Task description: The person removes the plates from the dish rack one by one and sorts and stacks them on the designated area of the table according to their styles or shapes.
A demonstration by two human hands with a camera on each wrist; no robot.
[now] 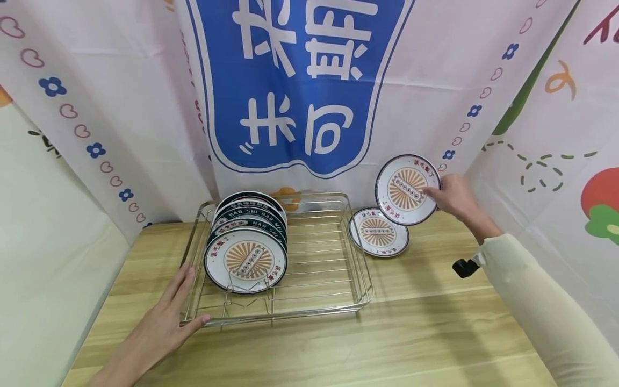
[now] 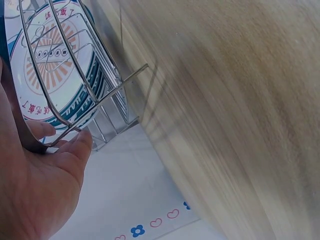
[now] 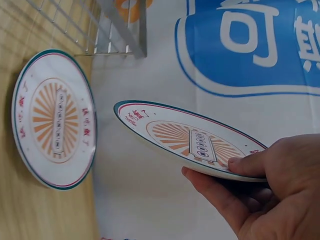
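In the head view my right hand (image 1: 452, 199) holds a white plate (image 1: 402, 188) by its right edge, raised and tilted. The right wrist view shows the thumb on the face of this plate (image 3: 187, 137) and fingers beneath it. Below lies another plate (image 1: 377, 234) with the same orange sunburst print, on the table right of the wire dish rack (image 1: 319, 310). My left hand (image 1: 162, 322) grips the rack's front left corner, and its fingers are around the wire in the left wrist view. Several plates (image 1: 245, 260) stand in a row in the rack's left part.
The rack rests on a wood-grain table (image 1: 300, 355). Behind it hangs a printed white cloth (image 1: 145, 64) with a large blue emblem (image 1: 300, 123). Cloth also runs along both sides. A black object (image 1: 466, 267) hangs at the right wrist.
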